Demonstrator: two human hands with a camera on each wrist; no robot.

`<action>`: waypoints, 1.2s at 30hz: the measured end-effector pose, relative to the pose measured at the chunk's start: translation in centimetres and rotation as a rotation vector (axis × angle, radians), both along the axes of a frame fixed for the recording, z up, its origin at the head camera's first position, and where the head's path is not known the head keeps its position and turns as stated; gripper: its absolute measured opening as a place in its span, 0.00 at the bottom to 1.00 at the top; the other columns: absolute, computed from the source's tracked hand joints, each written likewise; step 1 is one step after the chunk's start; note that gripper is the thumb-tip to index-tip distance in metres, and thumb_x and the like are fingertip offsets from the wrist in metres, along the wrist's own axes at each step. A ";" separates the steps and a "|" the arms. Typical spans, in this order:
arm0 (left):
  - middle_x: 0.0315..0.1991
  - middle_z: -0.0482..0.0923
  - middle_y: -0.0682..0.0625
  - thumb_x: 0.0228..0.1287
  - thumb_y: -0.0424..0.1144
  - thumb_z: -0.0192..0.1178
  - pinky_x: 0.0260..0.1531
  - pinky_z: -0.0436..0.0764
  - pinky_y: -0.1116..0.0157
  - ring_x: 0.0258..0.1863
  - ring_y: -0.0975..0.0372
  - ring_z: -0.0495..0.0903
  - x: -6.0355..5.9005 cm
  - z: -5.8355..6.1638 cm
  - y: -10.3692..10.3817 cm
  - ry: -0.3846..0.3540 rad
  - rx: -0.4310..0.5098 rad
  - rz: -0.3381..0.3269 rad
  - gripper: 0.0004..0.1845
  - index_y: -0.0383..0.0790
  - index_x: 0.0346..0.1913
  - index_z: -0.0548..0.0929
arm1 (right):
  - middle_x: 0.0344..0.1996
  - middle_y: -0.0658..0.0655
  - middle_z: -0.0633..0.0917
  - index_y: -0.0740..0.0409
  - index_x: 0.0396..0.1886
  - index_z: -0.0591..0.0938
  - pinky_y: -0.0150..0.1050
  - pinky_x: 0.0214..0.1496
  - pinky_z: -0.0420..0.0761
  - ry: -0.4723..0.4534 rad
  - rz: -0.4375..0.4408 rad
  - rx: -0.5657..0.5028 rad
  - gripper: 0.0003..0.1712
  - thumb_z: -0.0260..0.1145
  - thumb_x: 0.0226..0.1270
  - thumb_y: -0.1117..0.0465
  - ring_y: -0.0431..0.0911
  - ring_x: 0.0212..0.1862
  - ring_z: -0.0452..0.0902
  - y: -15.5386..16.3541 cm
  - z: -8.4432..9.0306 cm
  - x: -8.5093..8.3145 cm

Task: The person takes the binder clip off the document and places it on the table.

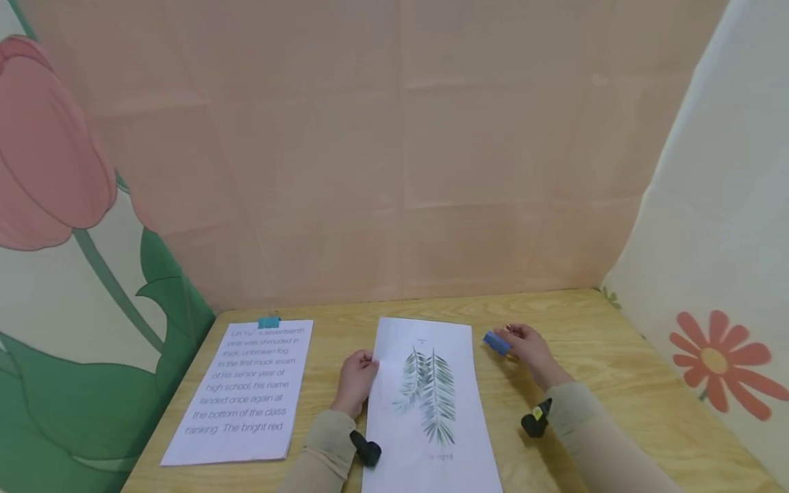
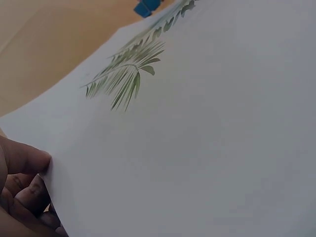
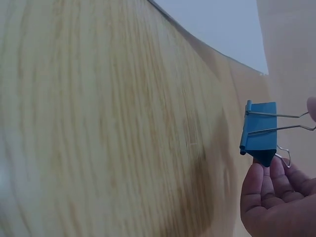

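Note:
A white sheet of paper (image 1: 385,424) with a drawing of green fern-like leaves (image 1: 437,394) is in front of me in the head view. My left hand (image 1: 355,381) pinches its left edge between thumb and fingers; the left wrist view shows the sheet (image 2: 173,163) bowed up from the table. Off the sheet's upper right side, my right hand (image 1: 529,350) holds a blue binder clip (image 1: 496,344) above the table. In the right wrist view, wire handles stick out from the clip (image 3: 261,126) toward the thumb and fingers (image 3: 253,190).
To the left lies a page of large printed text (image 1: 240,394), with a teal binder clip (image 1: 268,322) at its top edge. The wooden table (image 1: 585,322) ends at a plain pinkish backdrop (image 1: 401,150). Flower-printed panels (image 1: 690,226) stand at both sides.

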State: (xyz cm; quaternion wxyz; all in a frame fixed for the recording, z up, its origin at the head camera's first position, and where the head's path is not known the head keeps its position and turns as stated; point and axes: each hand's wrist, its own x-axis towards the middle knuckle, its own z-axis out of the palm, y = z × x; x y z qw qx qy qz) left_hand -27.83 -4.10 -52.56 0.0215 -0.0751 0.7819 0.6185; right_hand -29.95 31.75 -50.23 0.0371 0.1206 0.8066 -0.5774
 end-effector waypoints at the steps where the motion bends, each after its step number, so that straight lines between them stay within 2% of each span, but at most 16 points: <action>1: 0.39 0.81 0.45 0.73 0.29 0.57 0.35 0.78 0.62 0.35 0.57 0.78 0.0 -0.1 0.0 0.003 -0.003 0.001 0.04 0.32 0.45 0.80 | 0.68 0.73 0.68 0.76 0.75 0.59 0.41 0.58 0.78 -0.003 -0.004 0.003 0.45 0.62 0.78 0.45 0.57 0.63 0.71 0.0 0.0 0.0; 12: 0.36 0.80 0.45 0.71 0.28 0.58 0.31 0.76 0.64 0.32 0.58 0.77 -0.1 0.0 0.7 0.043 -0.026 0.015 0.02 0.32 0.42 0.80 | 0.68 0.75 0.68 0.75 0.76 0.57 0.43 0.56 0.80 -0.046 -0.001 0.021 0.45 0.61 0.79 0.45 0.59 0.62 0.73 0.5 -0.6 -0.2; 23: 0.35 0.80 0.46 0.71 0.28 0.58 0.31 0.76 0.64 0.31 0.58 0.77 -0.1 0.0 1.1 0.044 -0.061 0.034 0.02 0.34 0.41 0.80 | 0.68 0.76 0.67 0.77 0.76 0.55 0.52 0.64 0.76 -0.047 0.033 0.018 0.46 0.60 0.79 0.46 0.64 0.65 0.70 0.5 -0.7 -0.2; 29: 0.35 0.81 0.46 0.72 0.29 0.58 0.32 0.77 0.63 0.32 0.58 0.78 -0.3 0.0 1.0 0.042 -0.081 0.019 0.02 0.34 0.42 0.81 | 0.67 0.78 0.67 0.80 0.74 0.56 0.56 0.67 0.73 -0.040 0.064 0.040 0.45 0.59 0.80 0.47 0.66 0.66 0.69 0.5 -0.6 -0.1; 36: 0.36 0.80 0.46 0.71 0.29 0.58 0.34 0.79 0.62 0.33 0.57 0.78 -0.1 0.1 1.0 0.051 -0.106 0.000 0.03 0.34 0.42 0.81 | 0.68 0.78 0.67 0.80 0.74 0.56 0.56 0.68 0.72 -0.084 0.079 0.047 0.48 0.58 0.80 0.43 0.66 0.67 0.68 0.8 -0.5 -0.2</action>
